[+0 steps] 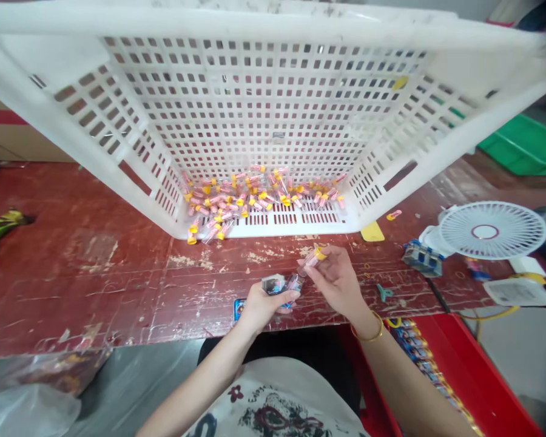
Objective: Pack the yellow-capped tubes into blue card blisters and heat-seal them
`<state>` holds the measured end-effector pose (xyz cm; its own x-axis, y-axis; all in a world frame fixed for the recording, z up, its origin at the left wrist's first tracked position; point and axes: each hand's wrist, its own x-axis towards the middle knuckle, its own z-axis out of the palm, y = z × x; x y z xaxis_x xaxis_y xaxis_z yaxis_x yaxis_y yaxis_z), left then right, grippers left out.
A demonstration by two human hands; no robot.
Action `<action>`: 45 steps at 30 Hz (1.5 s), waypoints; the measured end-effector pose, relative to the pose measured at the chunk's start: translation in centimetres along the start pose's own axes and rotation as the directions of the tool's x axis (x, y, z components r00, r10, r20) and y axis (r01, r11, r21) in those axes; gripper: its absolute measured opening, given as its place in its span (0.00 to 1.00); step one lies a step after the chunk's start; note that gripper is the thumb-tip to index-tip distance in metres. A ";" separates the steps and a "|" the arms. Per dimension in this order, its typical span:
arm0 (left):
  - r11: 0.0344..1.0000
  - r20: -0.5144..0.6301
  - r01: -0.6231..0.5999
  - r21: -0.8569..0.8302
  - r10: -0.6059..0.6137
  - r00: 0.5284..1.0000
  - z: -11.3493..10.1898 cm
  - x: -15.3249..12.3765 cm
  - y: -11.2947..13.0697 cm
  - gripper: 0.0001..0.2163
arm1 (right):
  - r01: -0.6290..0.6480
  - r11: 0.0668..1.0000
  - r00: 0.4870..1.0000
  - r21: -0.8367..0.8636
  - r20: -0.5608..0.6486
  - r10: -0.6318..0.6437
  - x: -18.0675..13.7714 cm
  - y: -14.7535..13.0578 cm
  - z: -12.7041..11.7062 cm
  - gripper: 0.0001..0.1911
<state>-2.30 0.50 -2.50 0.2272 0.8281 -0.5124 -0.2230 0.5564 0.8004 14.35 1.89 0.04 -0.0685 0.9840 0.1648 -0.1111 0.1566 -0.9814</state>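
My right hand (pixel 334 280) pinches a small pink tube with a yellow cap (pixel 313 258) just above the worn red table. Close to its left, my left hand (pixel 262 303) is closed round a small clear packet (pixel 275 284), and the tube's lower end meets it. A blue card (pixel 239 308) lies under the left hand. Directly beyond both hands stands a large white perforated crate (pixel 273 115) tipped on its side. Several pink tubes with yellow caps (pixel 255 197) are heaped along its lower wall, and a few spill over its lip.
A red bin (pixel 464 376) with printed cards stands at my right. A small white fan (pixel 491 232), a blue clip and cables lie on the right of the table (pixel 95 267). A green tray (pixel 523 145) is at the far right, a green-yellow object at the left edge, and a plastic bag at the lower left.
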 end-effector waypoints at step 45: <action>0.973 0.313 0.206 0.103 -0.229 0.922 4.3 -2.1 -0.1 0.19 | -0.275 0.956 0.677 0.107 -0.684 0.271 -11.0 2.9 -8.2 0.15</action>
<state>1.34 -1.62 -0.18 0.5574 0.6150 -0.5578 -0.0727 0.7054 0.7050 22.86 -7.80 -5.45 0.6013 0.7675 -0.2220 -0.1931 -0.1300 -0.9725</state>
